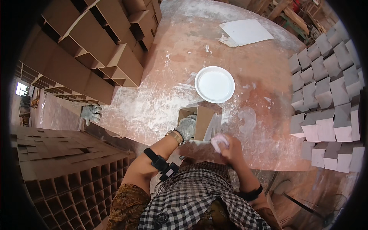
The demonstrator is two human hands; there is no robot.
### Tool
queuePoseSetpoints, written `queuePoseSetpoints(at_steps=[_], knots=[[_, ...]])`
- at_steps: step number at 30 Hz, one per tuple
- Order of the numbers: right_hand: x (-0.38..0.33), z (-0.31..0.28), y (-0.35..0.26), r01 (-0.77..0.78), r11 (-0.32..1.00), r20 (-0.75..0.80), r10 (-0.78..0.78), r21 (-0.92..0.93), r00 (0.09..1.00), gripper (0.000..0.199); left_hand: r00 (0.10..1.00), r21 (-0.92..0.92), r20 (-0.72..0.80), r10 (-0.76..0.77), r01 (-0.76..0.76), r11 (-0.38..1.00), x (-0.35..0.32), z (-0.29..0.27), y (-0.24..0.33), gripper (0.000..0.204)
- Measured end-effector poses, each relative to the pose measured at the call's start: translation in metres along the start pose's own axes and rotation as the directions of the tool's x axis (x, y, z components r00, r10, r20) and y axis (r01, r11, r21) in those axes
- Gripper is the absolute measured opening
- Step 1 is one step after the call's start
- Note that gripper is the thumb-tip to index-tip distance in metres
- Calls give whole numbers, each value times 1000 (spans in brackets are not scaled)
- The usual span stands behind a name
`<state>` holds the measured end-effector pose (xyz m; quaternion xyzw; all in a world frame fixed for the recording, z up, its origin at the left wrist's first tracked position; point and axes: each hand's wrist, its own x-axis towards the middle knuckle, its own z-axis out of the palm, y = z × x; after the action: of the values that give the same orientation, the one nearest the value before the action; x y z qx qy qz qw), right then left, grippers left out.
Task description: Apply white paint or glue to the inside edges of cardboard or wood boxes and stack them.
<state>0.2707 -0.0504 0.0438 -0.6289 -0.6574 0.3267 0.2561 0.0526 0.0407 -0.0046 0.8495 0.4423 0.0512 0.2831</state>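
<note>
My left hand [187,128], in a grey knitted glove, reaches into an open brown cardboard box [204,122] near the table's front edge. It holds the box from within, and its fingertips are partly hidden by the walls. The box's right side [214,126] looks whitish and wet. My bare right hand [232,149] is closed round a crumpled white cloth [219,142], just off the box's lower right corner. Beyond the box stands a round white basin [214,84] that looks to hold white liquid.
Stacked brown boxes [96,42] rise at the left; more open ones [76,184] fill the lower left. Rows of grey-white boxes [326,92] line the right. A white sheet [247,32] lies at the far side. A grey glove [91,114] rests on the table's left edge.
</note>
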Motion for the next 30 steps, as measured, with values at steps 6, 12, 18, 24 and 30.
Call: queuePoseSetpoints(at_steps=[6,12,18,24,30], knots=[[76,-3,-6,-83,997,-184,81,-6,980,31,993,-5,112,-40,41,999,1,-18,13,39],[-3,5,-20,113,993,-119,-109,20,987,30,996,21,82,-47,45,999,-1,-12,11,40],[76,0,-5,-75,996,-223,62,-52,973,33,992,20,89,-95,93,995,8,-6,17,46],[-12,8,-50,96,995,-104,-95,5,990,33,999,18,-13,-32,32,999,-3,-6,10,42],[71,-6,-43,-86,996,-78,87,16,993,29,994,-177,51,-93,101,979,-1,-23,17,43]])
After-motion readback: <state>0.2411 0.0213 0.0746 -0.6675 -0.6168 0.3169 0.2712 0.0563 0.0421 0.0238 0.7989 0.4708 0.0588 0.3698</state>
